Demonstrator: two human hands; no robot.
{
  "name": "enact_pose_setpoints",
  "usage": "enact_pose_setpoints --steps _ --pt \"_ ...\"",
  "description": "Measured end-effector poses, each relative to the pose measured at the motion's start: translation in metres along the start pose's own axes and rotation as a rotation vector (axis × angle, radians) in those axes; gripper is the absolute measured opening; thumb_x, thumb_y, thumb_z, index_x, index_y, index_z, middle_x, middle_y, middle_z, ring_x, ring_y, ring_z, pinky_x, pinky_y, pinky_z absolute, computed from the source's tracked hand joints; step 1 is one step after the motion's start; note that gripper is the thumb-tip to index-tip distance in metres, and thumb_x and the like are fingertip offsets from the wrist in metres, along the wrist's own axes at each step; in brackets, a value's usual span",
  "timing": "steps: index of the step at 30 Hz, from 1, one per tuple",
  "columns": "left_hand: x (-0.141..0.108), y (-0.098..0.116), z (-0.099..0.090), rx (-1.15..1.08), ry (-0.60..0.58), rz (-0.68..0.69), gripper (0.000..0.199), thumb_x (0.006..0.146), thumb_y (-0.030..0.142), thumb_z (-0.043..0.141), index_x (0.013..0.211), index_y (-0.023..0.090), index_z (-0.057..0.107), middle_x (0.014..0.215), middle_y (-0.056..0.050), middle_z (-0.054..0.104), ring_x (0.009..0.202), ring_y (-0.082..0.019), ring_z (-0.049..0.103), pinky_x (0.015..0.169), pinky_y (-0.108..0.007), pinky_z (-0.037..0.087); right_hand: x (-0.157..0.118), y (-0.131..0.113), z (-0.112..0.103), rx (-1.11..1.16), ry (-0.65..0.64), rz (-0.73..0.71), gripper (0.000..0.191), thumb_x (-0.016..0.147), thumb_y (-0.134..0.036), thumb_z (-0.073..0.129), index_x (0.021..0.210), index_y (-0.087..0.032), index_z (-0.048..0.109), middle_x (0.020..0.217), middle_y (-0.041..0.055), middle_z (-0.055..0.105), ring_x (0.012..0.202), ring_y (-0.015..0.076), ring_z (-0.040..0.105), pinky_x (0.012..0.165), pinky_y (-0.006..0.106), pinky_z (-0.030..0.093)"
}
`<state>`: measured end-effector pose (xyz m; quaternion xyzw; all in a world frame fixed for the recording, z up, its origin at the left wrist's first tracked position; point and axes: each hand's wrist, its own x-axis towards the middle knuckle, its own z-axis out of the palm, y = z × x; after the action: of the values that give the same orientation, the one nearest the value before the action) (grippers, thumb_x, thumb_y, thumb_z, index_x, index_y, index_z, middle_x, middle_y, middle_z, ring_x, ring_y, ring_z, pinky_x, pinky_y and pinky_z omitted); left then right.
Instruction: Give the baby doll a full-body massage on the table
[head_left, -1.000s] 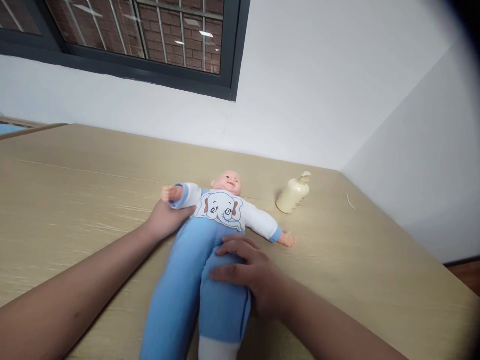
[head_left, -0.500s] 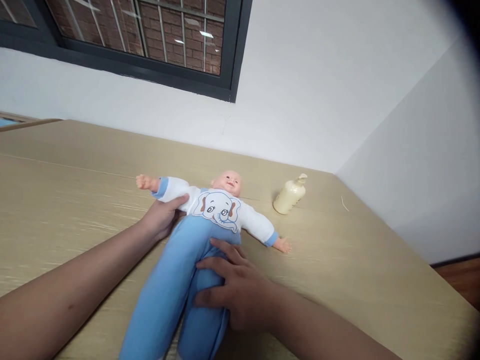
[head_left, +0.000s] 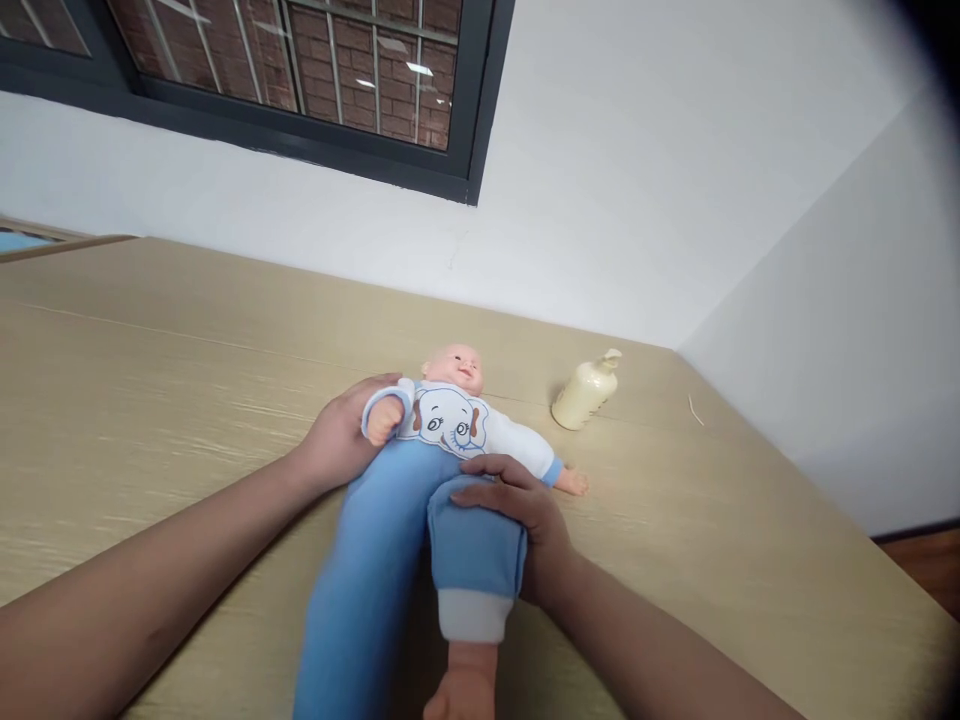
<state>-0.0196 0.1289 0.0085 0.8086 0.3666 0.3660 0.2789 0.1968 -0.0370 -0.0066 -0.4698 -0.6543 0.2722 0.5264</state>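
A baby doll lies on its back, head toward the wall, in a white top with an elephant face and blue trousers. My left hand is curled against the doll's side and its left-hand arm, which is folded in toward the chest. Some of those fingers are hidden behind the sleeve. My right hand is wrapped round the doll's right-hand leg, which is bent, its white cuff and bare foot pointing toward me. The other leg stretches straight toward me.
A cream pump bottle stands on the wooden table, right of the doll's head. Farther right lies a thin pale strip. Behind the table are a white wall and a dark-framed window.
The doll's left-hand arm, stretched outward before, is now folded inward by my left hand. My right hand has moved up and right, and the leg under it has bent and lifted.
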Motion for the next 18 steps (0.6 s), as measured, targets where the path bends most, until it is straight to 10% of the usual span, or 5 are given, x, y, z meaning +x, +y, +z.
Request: enact_pose_setpoints --steps 4,9,18 --pt "0.007 0.001 -0.005 0.066 -0.223 0.198 0.024 0.079 0.04 0.069 0.096 0.024 0.075 0.111 -0.007 0.074 0.106 -0.033 0.067 0.096 -0.04 0.052 0.003 0.009 0.009 -0.001 0.088 0.059 0.018 0.083 -0.03 0.076 0.1 -0.036 0.081 0.129 0.0044 0.058 0.114 0.0231 0.06 0.101 0.04 0.052" --pt "0.01 0.007 -0.004 0.085 -0.236 0.124 0.018 0.072 0.038 0.074 0.084 0.024 0.073 0.098 -0.008 0.075 0.101 -0.035 0.067 0.091 -0.042 0.052 0.014 0.018 0.006 0.047 0.043 0.123 0.018 0.079 -0.028 0.078 0.097 -0.03 0.082 0.126 0.0055 0.06 0.121 0.0251 0.059 0.106 0.04 0.049" --pt "0.003 -0.022 0.014 -0.625 0.224 -0.336 0.041 0.056 0.024 0.082 0.094 0.016 0.069 0.095 -0.009 0.074 0.093 -0.034 0.068 0.083 -0.043 0.055 0.009 -0.007 -0.013 -0.003 -0.166 -0.038 0.028 0.081 -0.025 0.077 0.108 -0.031 0.076 0.134 0.0064 0.06 0.123 0.0246 0.061 0.108 0.043 0.048"
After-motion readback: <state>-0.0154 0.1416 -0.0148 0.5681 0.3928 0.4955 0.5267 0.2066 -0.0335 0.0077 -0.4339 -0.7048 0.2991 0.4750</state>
